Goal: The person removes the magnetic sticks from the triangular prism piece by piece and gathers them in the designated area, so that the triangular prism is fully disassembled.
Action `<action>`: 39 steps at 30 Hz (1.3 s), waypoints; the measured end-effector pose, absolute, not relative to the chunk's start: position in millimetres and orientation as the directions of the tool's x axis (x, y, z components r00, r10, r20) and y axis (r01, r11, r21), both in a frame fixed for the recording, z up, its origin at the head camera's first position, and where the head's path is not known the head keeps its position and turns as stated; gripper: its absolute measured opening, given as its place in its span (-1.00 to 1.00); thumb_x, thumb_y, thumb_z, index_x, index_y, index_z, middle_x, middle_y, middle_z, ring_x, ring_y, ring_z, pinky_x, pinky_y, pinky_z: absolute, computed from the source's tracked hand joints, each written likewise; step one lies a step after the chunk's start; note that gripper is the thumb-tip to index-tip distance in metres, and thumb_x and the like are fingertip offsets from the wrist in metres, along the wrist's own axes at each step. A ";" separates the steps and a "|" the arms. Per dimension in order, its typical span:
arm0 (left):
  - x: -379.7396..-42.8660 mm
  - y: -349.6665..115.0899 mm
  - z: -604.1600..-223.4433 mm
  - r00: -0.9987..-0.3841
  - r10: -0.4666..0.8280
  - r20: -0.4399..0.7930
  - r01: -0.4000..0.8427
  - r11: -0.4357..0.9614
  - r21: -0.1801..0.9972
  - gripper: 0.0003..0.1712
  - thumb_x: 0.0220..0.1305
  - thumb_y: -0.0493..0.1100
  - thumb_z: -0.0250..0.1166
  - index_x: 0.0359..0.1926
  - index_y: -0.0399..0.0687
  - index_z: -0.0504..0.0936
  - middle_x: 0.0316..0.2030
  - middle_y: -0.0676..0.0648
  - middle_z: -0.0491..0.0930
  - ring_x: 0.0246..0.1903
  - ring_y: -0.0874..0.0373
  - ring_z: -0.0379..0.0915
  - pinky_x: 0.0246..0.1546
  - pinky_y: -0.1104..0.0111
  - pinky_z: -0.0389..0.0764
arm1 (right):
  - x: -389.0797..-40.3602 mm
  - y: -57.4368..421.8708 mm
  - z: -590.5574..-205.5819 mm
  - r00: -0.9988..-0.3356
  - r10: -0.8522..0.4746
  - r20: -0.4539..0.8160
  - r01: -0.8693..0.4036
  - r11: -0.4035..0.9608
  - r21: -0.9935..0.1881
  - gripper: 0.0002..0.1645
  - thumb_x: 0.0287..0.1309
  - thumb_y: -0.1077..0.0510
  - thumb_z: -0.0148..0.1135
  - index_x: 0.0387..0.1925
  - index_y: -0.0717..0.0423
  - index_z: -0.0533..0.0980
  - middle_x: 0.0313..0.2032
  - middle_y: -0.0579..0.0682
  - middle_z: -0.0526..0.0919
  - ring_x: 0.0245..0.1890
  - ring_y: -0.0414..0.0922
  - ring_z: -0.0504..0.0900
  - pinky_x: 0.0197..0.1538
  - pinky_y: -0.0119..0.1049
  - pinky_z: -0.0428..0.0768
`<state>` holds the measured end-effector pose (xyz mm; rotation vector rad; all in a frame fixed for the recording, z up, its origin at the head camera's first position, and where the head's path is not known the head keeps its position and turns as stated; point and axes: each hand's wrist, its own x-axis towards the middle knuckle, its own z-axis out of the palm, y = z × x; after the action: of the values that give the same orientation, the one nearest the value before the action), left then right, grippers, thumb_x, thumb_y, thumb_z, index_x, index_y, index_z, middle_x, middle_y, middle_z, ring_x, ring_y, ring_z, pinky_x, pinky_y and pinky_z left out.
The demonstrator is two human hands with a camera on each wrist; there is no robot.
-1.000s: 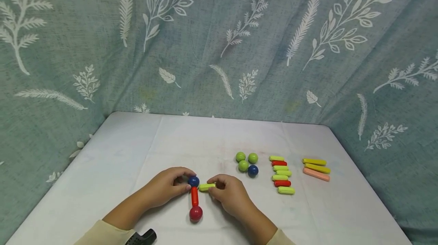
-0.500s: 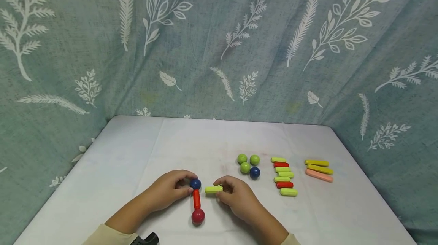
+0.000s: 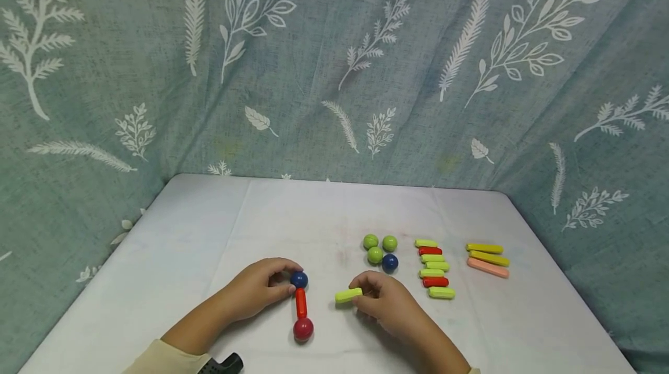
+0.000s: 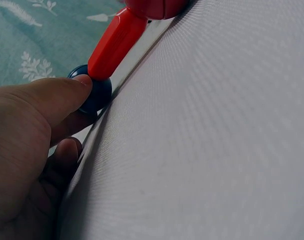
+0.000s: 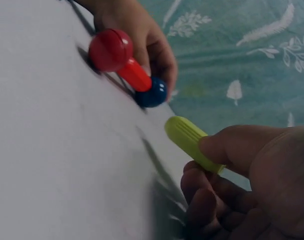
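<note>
My left hand (image 3: 258,290) pinches a blue ball (image 3: 299,280) between thumb and fingers. A red stick (image 3: 301,303) joins that ball to a red ball (image 3: 303,329) nearer to me, and the three form one straight piece on the table. To the right, my right hand (image 3: 389,301) holds a lime-green stick (image 3: 348,295) by its right end, with thumb and fingertips. Its free end points left toward the blue ball, with a gap between. In the right wrist view the green stick (image 5: 189,142) hangs above the white cloth, its shadow below it.
Beyond my right hand lie several green balls (image 3: 375,255) and a second blue ball (image 3: 389,263). Right of them is a column of short green and red sticks (image 3: 435,282). Farther right are two yellow sticks (image 3: 488,258) and a salmon stick (image 3: 488,268). A patterned curtain (image 3: 334,72) stands behind the table.
My right hand has drawn the green stick away from the blue ball, to the right. The left hand still holds the blue ball in about the same place.
</note>
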<state>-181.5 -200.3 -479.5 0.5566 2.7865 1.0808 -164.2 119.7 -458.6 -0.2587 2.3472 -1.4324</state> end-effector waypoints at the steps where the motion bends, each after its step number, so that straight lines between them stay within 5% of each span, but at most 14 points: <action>1: -181.5 -200.7 -479.6 -0.927 0.374 0.040 0.303 0.680 0.667 -0.64 0.34 0.09 0.46 0.12 0.47 0.65 -0.05 0.34 0.61 -0.16 0.29 0.47 -0.09 0.40 0.54 | -164.4 122.7 -457.4 -0.911 -0.345 -0.224 0.038 0.472 -0.881 -0.81 0.28 0.14 0.44 -0.09 -0.09 0.65 -0.26 -0.06 0.69 -0.38 -0.10 0.62 -0.36 -0.25 0.61; 28: -180.4 -203.0 -478.6 -0.917 0.398 0.038 0.318 0.668 0.673 -0.65 0.38 0.14 0.41 0.15 0.46 0.64 -0.05 0.33 0.61 -0.18 0.32 0.48 -0.10 0.40 0.55 | -151.0 183.8 -444.1 -0.964 -0.101 -0.245 0.126 0.638 -0.759 -0.70 0.15 0.15 0.55 -0.09 -0.14 0.68 -0.11 -0.11 0.68 -0.35 -0.10 0.58 -0.36 -0.22 0.56; 39: -180.7 -202.8 -479.6 -0.917 0.397 0.043 0.320 0.667 0.673 -0.60 0.37 0.10 0.43 0.19 0.41 0.64 -0.05 0.31 0.61 -0.19 0.32 0.47 -0.11 0.41 0.55 | -149.2 200.8 -444.1 -0.976 -0.016 -0.218 0.145 0.701 -0.699 -0.71 0.11 0.20 0.55 -0.16 -0.11 0.65 -0.21 -0.14 0.66 -0.34 -0.12 0.53 -0.36 -0.25 0.54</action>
<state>-180.7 -202.8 -479.6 0.5973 2.7698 1.0863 -149.2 200.8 -444.1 0.1031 2.7015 -1.1359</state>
